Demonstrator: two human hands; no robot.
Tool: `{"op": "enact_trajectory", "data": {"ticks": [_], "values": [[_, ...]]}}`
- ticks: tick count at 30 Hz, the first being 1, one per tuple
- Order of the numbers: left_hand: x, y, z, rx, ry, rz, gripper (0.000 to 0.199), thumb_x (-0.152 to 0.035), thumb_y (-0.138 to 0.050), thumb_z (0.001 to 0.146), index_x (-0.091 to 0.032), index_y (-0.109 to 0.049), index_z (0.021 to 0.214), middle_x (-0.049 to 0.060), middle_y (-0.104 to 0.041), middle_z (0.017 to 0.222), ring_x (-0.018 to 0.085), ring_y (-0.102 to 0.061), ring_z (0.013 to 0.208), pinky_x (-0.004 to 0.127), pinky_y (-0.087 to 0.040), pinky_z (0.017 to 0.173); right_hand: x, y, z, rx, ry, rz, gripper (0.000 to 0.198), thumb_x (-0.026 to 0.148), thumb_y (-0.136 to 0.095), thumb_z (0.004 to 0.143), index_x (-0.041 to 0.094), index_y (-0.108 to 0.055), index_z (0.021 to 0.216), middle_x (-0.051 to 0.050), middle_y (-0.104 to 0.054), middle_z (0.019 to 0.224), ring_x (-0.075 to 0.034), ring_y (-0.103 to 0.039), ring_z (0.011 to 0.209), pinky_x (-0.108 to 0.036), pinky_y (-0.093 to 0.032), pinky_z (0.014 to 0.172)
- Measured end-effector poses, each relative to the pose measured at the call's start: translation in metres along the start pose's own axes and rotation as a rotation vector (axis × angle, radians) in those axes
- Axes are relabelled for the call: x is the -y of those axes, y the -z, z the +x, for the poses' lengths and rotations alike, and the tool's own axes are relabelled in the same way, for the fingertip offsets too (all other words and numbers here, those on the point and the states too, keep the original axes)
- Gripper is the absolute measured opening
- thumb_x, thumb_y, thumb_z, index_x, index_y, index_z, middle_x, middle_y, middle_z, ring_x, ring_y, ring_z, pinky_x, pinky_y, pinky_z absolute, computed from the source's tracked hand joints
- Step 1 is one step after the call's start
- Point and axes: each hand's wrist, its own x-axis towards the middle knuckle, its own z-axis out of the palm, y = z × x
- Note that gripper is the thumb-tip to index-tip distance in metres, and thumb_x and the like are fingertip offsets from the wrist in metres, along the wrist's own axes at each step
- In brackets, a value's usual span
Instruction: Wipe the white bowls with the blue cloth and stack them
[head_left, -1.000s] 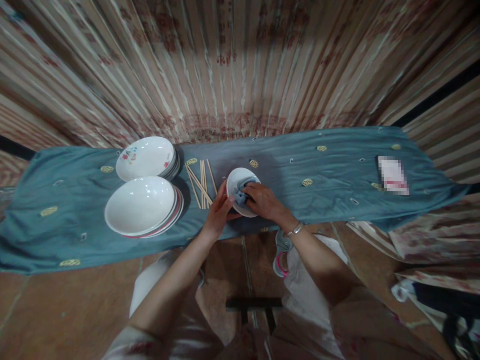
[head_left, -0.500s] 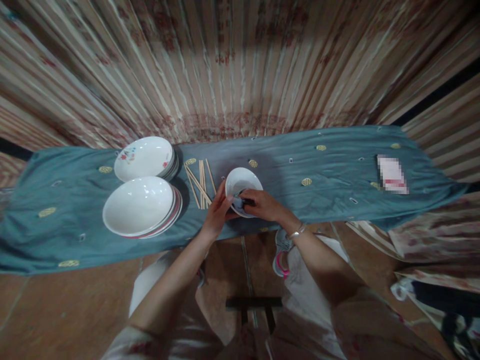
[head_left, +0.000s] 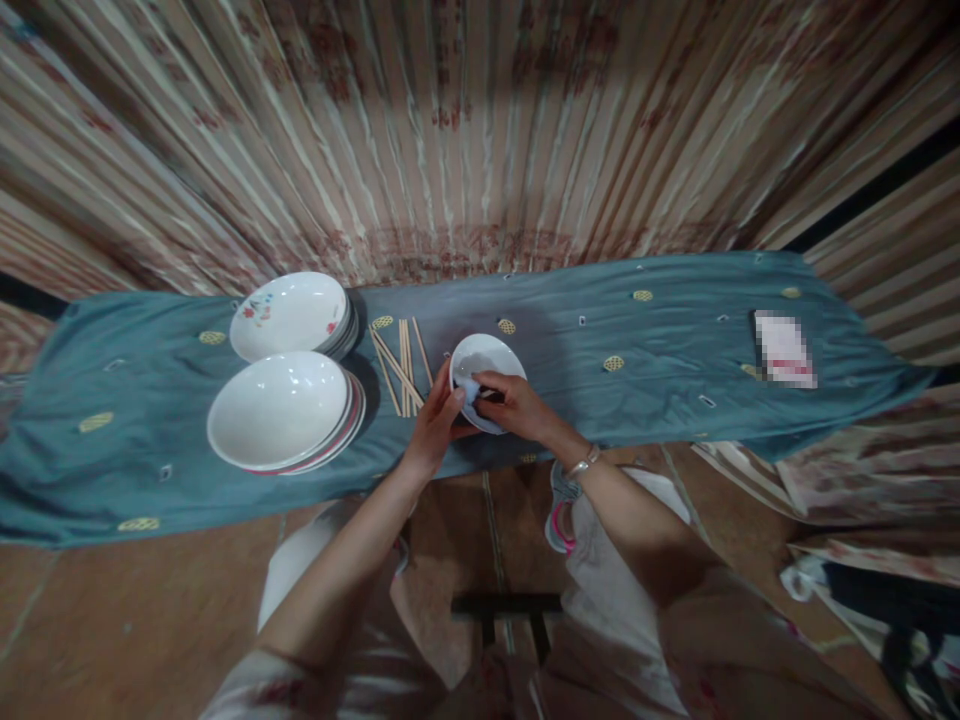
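Note:
A small white bowl (head_left: 486, 354) is held tilted toward me over the near part of the table. My left hand (head_left: 435, 424) grips its left side, thumb at the rim and fingers beneath. Inside the bowl, my right hand (head_left: 519, 406) has its fingers curled on a pale bluish cloth (head_left: 469, 389), pressed against the inner wall. Part of the cloth is hidden by the fingers. Several wooden chopsticks (head_left: 405, 368) lie just left of the bowl, some crossed.
To the left stand a stack of large white bowls (head_left: 277, 410) and, behind it, a stack of flower-patterned plates (head_left: 296, 308). A blurred pinkish-white item (head_left: 784, 350) lies at the far right. A teal cloth (head_left: 660, 340) covers the table; curtains (head_left: 480, 150) hang behind.
My right hand has shifted slightly inside the bowl, and its fingers are posed differently, showing more of the cloth. My left hand keeps its grip on the bowl.

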Motion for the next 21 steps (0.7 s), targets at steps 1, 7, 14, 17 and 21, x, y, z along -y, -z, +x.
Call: {"op": "enact_trajectory", "data": {"ticks": [1, 7, 14, 17, 21], "values": [[0.0, 0.0, 0.0, 0.003, 0.0, 0.0, 0.083, -0.052, -0.077, 0.079, -0.034, -0.044, 0.153, 0.007, -0.061, 0.145, 0.03, -0.063, 0.123, 0.042, -0.066, 0.085, 0.001, -0.001, 0.0, -0.008, -0.004, -0.003, 0.022, 0.024, -0.058, 0.08, 0.017, -0.069, 0.098, -0.001, -0.069, 0.092, -0.015, -0.065, 0.084, -0.025, -0.051, 0.077], [0.0, -0.001, 0.0, -0.005, -0.015, 0.027, 0.08, -0.051, -0.076, 0.08, -0.036, -0.046, 0.152, 0.005, -0.053, 0.154, 0.033, -0.058, 0.132, 0.043, -0.065, 0.088, 0.001, -0.007, 0.004, -0.146, 0.007, -0.094, 0.031, 0.024, -0.057, 0.082, 0.02, -0.068, 0.11, -0.004, -0.073, 0.109, -0.019, -0.068, 0.096, -0.032, -0.055, 0.09], [0.002, 0.0, -0.001, 0.047, -0.043, 0.053, 0.08, -0.052, -0.073, 0.082, -0.038, -0.042, 0.154, 0.004, -0.049, 0.158, 0.034, -0.053, 0.137, 0.043, -0.064, 0.09, 0.0, -0.01, 0.009, -0.303, 0.028, -0.181, 0.037, 0.028, -0.059, 0.086, 0.022, -0.066, 0.121, -0.007, -0.069, 0.127, -0.02, -0.067, 0.107, -0.034, -0.058, 0.095], [0.003, 0.0, -0.002, 0.05, -0.046, 0.074, 0.082, -0.054, -0.074, 0.081, -0.037, -0.041, 0.155, 0.005, -0.048, 0.158, 0.034, -0.055, 0.135, 0.042, -0.064, 0.087, -0.001, -0.007, 0.011, -0.336, 0.046, -0.22, 0.038, 0.029, -0.059, 0.088, 0.022, -0.064, 0.125, -0.009, -0.067, 0.131, -0.02, -0.067, 0.107, -0.033, -0.059, 0.092], [0.002, -0.001, -0.003, 0.031, -0.033, 0.09, 0.086, -0.053, -0.076, 0.079, -0.035, -0.041, 0.156, 0.006, -0.048, 0.158, 0.034, -0.058, 0.13, 0.041, -0.065, 0.086, -0.003, -0.001, 0.015, -0.358, 0.082, -0.285, 0.038, 0.028, -0.058, 0.089, 0.022, -0.063, 0.126, -0.01, -0.067, 0.13, -0.02, -0.067, 0.107, -0.034, -0.059, 0.091]]}}
